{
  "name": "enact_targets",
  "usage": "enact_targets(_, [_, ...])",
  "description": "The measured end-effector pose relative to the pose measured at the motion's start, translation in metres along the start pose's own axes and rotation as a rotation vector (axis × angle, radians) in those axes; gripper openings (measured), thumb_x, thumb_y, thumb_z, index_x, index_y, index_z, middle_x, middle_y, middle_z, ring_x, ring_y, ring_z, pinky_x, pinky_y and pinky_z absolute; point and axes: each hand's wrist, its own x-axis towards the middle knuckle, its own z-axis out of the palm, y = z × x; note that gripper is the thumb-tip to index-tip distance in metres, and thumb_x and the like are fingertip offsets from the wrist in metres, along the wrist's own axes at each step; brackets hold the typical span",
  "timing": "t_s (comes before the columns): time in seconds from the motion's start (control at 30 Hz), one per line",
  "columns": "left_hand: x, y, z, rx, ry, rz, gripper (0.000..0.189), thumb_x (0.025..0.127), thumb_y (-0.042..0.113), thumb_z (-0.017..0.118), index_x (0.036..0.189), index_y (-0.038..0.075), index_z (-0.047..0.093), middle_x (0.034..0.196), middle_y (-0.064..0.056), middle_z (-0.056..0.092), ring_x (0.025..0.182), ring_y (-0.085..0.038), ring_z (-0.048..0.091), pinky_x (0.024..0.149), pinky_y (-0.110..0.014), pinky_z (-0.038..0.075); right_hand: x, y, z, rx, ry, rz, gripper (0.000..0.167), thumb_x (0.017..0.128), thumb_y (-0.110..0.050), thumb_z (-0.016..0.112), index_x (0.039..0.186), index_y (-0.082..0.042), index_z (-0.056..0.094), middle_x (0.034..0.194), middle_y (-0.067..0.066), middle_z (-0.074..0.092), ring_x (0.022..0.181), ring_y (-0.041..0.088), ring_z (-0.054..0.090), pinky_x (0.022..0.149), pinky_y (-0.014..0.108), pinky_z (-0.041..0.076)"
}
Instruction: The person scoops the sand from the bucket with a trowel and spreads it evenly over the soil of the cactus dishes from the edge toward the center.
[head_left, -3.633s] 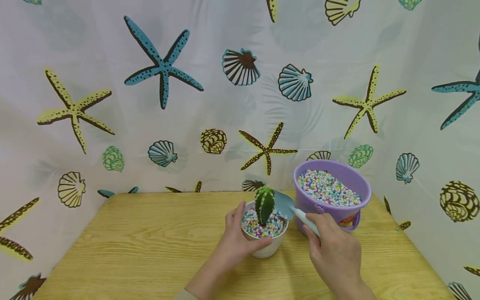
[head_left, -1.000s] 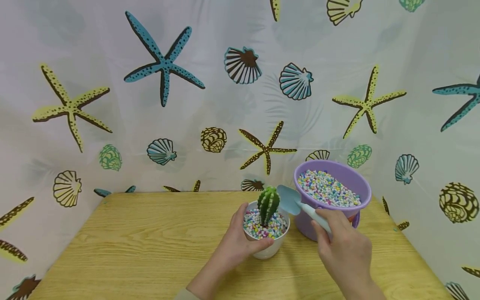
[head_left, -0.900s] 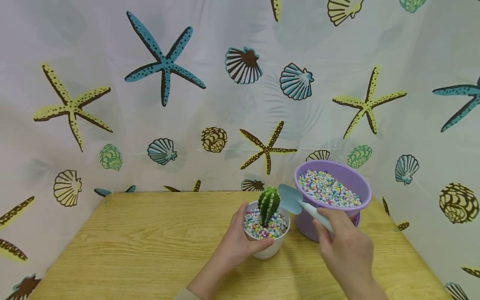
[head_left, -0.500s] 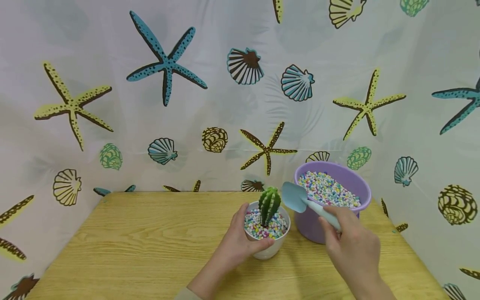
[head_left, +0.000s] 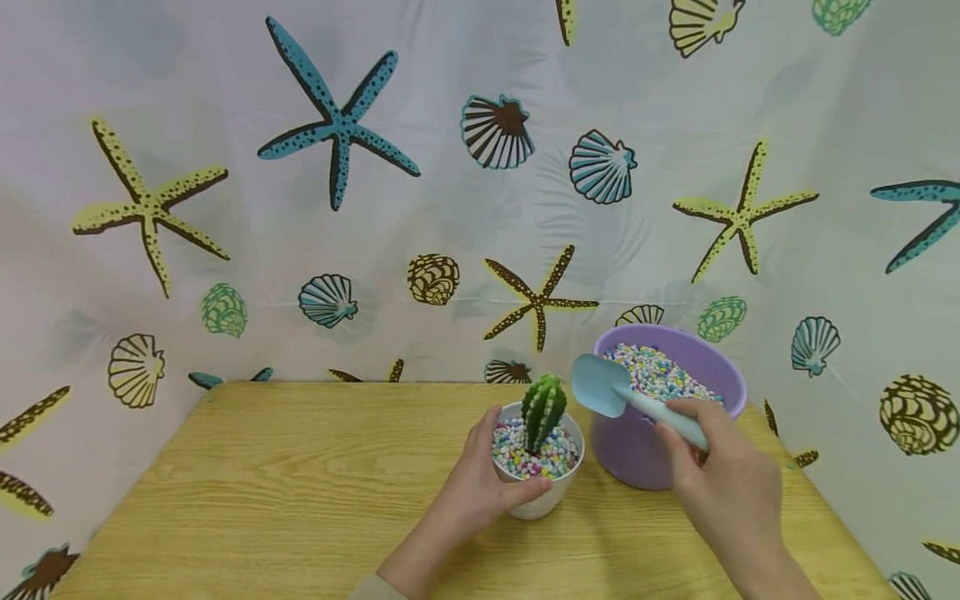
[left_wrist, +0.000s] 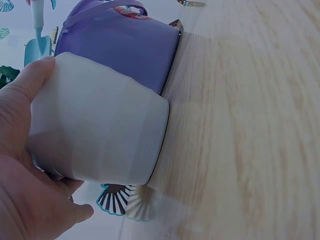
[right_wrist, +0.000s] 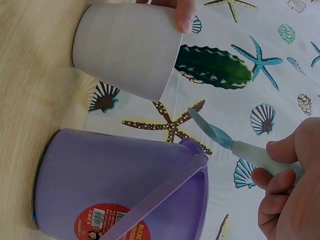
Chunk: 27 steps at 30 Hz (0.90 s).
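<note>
My left hand (head_left: 480, 487) grips a white plant pot (head_left: 546, 497) around its near left side, thumb across the front. In the pot stands a green cactus (head_left: 543, 414), ringed by multicoloured pebbles (head_left: 510, 442) that reach near the rim. My right hand (head_left: 731, 479) holds a light blue trowel (head_left: 602, 385) by its pale handle. The trowel's blade hangs in the air between the cactus and a purple bucket (head_left: 637, 450), overlapping the bucket's left rim in the head view. More pebbles (head_left: 660, 372) lie inside the bucket. In the left wrist view the pot (left_wrist: 100, 120) rests on the table.
The wooden table (head_left: 300, 475) bears the pot and bucket on its right half. A white curtain (head_left: 420, 192) printed with starfish and shells hangs behind and at both sides. A handle (right_wrist: 160, 197) hangs down the bucket's side near a red label (right_wrist: 107, 220).
The trowel blade, earlier down at the pot's right rim, has risen and moved right towards the bucket with my right hand. My left hand keeps its grip on the pot.
</note>
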Motion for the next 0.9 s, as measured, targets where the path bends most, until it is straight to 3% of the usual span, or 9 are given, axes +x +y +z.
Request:
enact_targets(0.37, [0.000, 0.000, 0.000, 0.001, 0.003, 0.005, 0.126, 0.084, 0.046, 0.098, 0.175, 0.009, 0.020, 0.169, -0.028, 0.034, 0.151, -0.048, 0.045, 0.122, -0.066, 0.038, 0.007, 0.004, -0.012, 0.053, -0.037, 0.089, 0.032, 0.091, -0.006, 0.090, 0.120, -0.011, 0.077, 0.089, 0.002, 0.079, 0.062, 0.008, 0.068, 0.050, 0.023, 0.045])
enact_targets(0.63, [0.000, 0.000, 0.000, 0.016, 0.005, 0.003, 0.127, 0.083, 0.047, 0.099, 0.176, 0.010, 0.020, 0.170, -0.028, 0.033, 0.151, -0.049, 0.044, 0.122, -0.067, 0.038, 0.012, 0.009, -0.023, 0.054, -0.096, 0.200, 0.028, 0.099, -0.015, 0.085, 0.125, -0.015, 0.076, 0.089, -0.001, 0.074, 0.064, 0.009, 0.056, 0.051, 0.029, 0.041])
enact_targets(0.9, [0.001, 0.000, 0.000, 0.029, 0.003, 0.007, 0.127, 0.083, 0.049, 0.098, 0.176, 0.012, 0.020, 0.171, -0.027, 0.034, 0.151, -0.049, 0.044, 0.121, -0.068, 0.039, 0.018, 0.019, -0.033, 0.016, -0.094, 0.257, 0.024, 0.102, -0.020, 0.083, 0.124, -0.017, 0.077, 0.073, -0.001, 0.056, 0.056, 0.012, 0.045, 0.048, 0.031, 0.035])
